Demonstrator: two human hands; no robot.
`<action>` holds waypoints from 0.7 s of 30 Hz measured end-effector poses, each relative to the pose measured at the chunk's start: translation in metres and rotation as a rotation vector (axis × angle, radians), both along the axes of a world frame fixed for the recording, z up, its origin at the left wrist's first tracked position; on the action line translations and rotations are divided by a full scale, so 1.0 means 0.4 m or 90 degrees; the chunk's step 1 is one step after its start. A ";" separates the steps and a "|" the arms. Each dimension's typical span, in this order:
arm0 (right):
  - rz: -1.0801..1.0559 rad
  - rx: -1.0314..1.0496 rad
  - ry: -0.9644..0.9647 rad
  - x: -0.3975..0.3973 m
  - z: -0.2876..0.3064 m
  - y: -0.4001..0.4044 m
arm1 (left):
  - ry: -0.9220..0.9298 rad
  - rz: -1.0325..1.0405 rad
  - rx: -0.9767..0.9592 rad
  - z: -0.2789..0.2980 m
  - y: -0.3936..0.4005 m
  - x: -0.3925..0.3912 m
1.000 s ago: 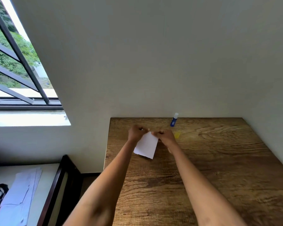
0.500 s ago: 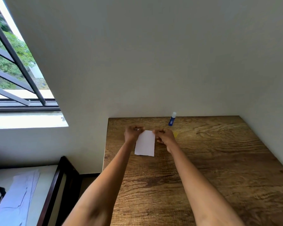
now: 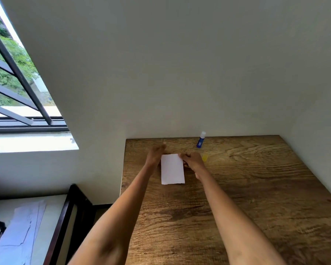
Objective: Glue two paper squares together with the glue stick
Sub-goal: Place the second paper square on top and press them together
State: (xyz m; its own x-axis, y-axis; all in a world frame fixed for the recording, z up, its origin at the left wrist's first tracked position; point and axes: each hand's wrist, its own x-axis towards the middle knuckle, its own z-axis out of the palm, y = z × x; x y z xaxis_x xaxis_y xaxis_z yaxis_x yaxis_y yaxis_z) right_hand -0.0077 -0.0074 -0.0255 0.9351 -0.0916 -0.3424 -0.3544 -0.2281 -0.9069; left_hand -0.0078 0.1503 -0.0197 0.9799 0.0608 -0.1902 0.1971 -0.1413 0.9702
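A white paper piece lies flat on the wooden table, far from me. My right hand pinches its top right corner. My left hand is blurred just left of the paper's top left corner, fingers loosely apart, and seems off the sheet. A blue glue stick with a white cap stands upright by the wall, behind and to the right of my right hand. A small yellow bit lies on the table just right of that hand. Whether the white piece is one sheet or two stacked, I cannot tell.
The table sits in a corner, with walls behind it and on its right. Its left edge drops to a gap, beyond which stands a lower dark-framed surface with loose papers. A barred window is at the upper left.
The paper went from hanging tilted between both hands to lying flat on the table. My left hand has come away from its top left corner and moved slightly up and left.
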 end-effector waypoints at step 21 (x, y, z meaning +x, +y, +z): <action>0.010 0.065 0.098 0.002 0.012 -0.010 | 0.141 0.367 -0.130 -0.033 0.004 0.054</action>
State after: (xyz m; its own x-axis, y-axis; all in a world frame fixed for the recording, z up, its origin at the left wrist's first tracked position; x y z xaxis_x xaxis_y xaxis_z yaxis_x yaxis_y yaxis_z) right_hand -0.0068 -0.0113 -0.0206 0.8721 -0.0357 -0.4881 -0.4878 -0.1443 -0.8609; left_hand 0.0136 0.1521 -0.0329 0.7376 0.5063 -0.4467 0.3842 0.2294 0.8943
